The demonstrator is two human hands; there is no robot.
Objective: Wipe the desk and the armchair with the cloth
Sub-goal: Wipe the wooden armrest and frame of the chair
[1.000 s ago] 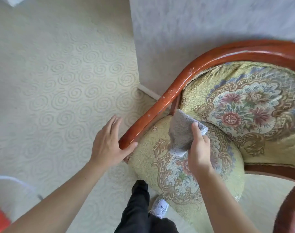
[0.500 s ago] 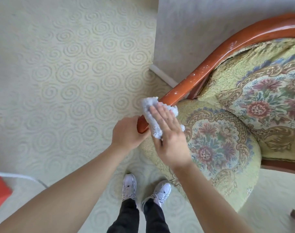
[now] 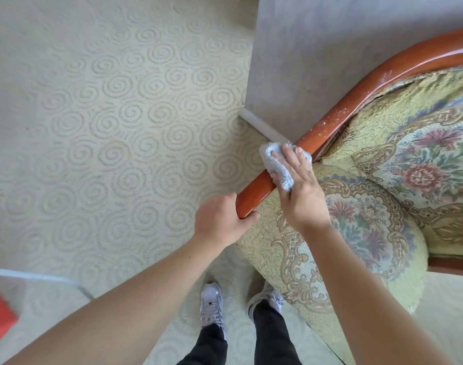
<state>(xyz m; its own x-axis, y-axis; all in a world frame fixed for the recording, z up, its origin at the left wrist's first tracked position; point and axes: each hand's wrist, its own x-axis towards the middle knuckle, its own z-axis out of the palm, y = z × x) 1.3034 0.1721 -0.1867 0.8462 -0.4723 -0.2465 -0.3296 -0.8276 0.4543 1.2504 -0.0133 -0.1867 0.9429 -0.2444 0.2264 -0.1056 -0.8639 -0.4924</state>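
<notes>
I see right hand (image 3: 301, 196) flat, fingers straight, pressing cloth (image 3: 277, 164) onto wooden arm (image 3: 328, 125) of armchair (image 3: 370, 225) — cloth draped over rail. Left hand (image 3: 220, 222) curled round rail's near end — thumb underneath. Carpet (image 3: 106, 127) below.

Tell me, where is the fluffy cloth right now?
In the head view, the cloth lies on the armchair's wooden armrest, pressed under the right hand, just up the rail from the left hand.
</notes>
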